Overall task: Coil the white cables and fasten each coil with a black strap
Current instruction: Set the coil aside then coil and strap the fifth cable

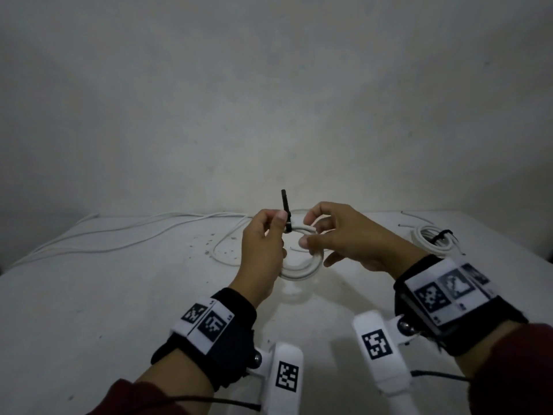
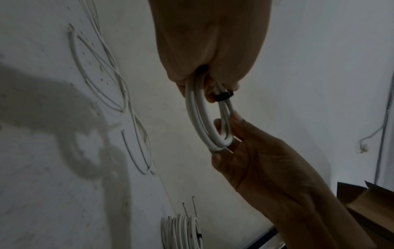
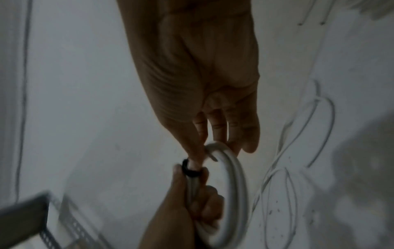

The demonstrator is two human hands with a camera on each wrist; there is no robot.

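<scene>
Overhead, white table (image 1: 119,295): loose white cables (image 1: 125,235) far left, strapped coil (image 1: 431,241) far right. Above centre, left hand (image 1: 263,244) pinches black strap (image 1: 285,209) wrapped round white coil (image 1: 302,266); right hand (image 1: 353,235) fingers curl round coil's opposite side.

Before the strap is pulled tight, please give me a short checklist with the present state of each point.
1. Black strap wraps the held coil: ok.
2. Left hand pinches the strap: ok.
3. Right hand holds the coil's far side: ok.
4. Strap fully fastened: not ok, its tail stands free.
5. Cable end tucked in: not ok, it pokes out.
6. Finished coil apart, on the table: ok.
</scene>
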